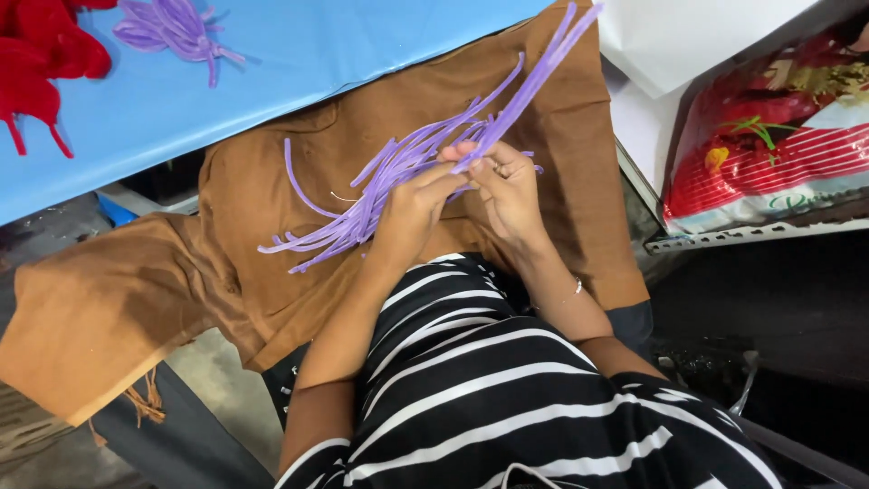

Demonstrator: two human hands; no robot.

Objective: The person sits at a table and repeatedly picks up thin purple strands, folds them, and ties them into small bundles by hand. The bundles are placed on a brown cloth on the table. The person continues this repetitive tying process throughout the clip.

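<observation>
A bundle of long purple strips [398,163] lies across a brown cloth [253,208] on my lap. My left hand [409,210] grips the bundle near its middle. My right hand [507,186] pinches the same strips just to the right, fingertips closed on them. The strips fan out to the lower left and reach up to the right towards the table edge.
A blue table [272,54] at the top carries another bunch of purple strips [172,27] and red pieces [36,63]. A red and white plastic bag [769,136] sits on a metal rack at the right. White sheets [688,36] lie beside it.
</observation>
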